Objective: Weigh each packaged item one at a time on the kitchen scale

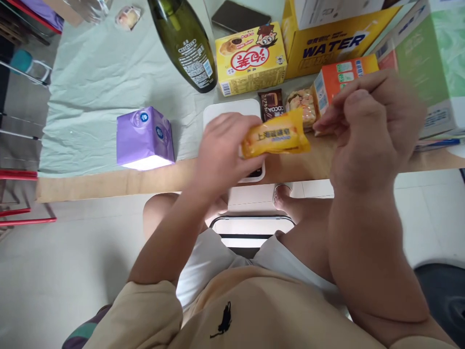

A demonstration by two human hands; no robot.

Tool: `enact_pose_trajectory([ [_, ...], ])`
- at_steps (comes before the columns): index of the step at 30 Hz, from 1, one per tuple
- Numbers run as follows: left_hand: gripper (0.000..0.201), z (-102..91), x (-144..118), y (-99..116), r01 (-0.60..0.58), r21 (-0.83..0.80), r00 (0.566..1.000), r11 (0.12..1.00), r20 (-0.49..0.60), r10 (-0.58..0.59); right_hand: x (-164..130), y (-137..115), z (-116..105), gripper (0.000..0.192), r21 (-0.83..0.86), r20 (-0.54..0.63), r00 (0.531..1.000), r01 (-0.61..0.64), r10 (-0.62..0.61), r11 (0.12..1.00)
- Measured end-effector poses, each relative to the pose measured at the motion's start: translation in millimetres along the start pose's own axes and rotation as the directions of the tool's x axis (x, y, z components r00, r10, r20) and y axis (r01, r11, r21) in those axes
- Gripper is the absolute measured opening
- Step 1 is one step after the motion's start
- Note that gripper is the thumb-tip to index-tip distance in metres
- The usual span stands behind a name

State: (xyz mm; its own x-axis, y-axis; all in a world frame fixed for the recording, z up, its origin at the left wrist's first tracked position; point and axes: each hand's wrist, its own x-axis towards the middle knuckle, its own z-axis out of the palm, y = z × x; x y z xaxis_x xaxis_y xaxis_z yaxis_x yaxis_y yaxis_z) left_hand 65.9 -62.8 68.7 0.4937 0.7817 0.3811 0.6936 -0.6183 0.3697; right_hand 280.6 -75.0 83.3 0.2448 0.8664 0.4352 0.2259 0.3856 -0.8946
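The yellow-orange plastic-wrapped snack packet [275, 139] lies with its long axis nearly level, running from nine o'clock to three o'clock, the right end tipped slightly up. It is held in the air above the near edge of the wooden table [109, 182], over a flat white square scale-like slab [232, 114]. The left hand [221, 157] has its fingers curled around the packet's left end, gripping it firmly. The right hand [366, 131] sits at the packet's three o'clock with thumb and forefinger pinched together near the wrapper's right corner; it is blurred, so I cannot tell whether the pinch actually has the wrapper.

The left hand hides most of the white slab. The print on the packet is too blurred to read.

At twelve o'clock of the packet, a small dark brown cocoa sachet [271, 104] lies on the table, with a clear bag of pale snacks [303, 104] just beside it. Farther back stand a yellow cardboard cake box [250, 58] and a dark green glass bottle [185, 41], its neck cut off by the frame. At nine o'clock sits a purple soft tissue pack [144, 138] on the pale green cloth [90, 82].
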Motion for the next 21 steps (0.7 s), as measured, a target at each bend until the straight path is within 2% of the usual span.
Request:
enact_pose_trajectory([
  [3,0.043,-19.9,-19.0,-39.0,0.037,-0.013,0.999,0.999,-0.008,-0.037,-8.6,1.6,22.9,0.013,0.024,0.081,0.997,-0.019,0.017,1.0],
  [6,0.04,-21.7,-32.8,-63.8,0.131,-0.034,0.991,0.991,0.0,-0.131,-16.1,3.8,42.2,0.015,-0.066,0.228,0.97,-0.069,0.082,0.995],
  [8,0.043,-18.9,-36.8,-70.1,0.138,-0.068,0.99,0.988,-0.016,-0.139,-19.1,5.0,51.4,0.017,-0.096,0.28,0.955,-0.073,0.097,0.993],
  [10,0.049,-17.3,-38.7,-72.3,0.08,-0.107,0.995,0.991,-0.055,-0.087,-20.5,6.1,57.9,0.017,-0.11,0.294,0.951,-0.06,0.091,0.992],
  [12,0.049,-16.9,-41.5,-74.5,0.029,-0.146,0.989,0.989,-0.142,-0.05,-20.7,7.6,62.1,0.017,-0.128,0.288,0.955,-0.039,0.074,0.991],
  [15,0.044,-14.4,-50.3,-80.0,0.016,-0.188,0.956,0.982,-0.286,-0.07,-21.3,11.4,65.6,0.016,-0.151,0.27,0.962,0.002,0.039,0.989],
  [17,0.043,-10.9,-57.3,-82.9,0.018,-0.195,0.949,0.981,-0.305,-0.078,-22.5,14.8,67.0,0.017,-0.157,0.264,0.965,0.03,0.013,0.987],
  [21,0.05,-7.3,-65.3,-83.5,-0.006,-0.199,0.961,0.98,-0.27,-0.049,-25.0,20.7,70.3,0.019,-0.134,0.218,0.974,0.094,-0.063,0.987],
])
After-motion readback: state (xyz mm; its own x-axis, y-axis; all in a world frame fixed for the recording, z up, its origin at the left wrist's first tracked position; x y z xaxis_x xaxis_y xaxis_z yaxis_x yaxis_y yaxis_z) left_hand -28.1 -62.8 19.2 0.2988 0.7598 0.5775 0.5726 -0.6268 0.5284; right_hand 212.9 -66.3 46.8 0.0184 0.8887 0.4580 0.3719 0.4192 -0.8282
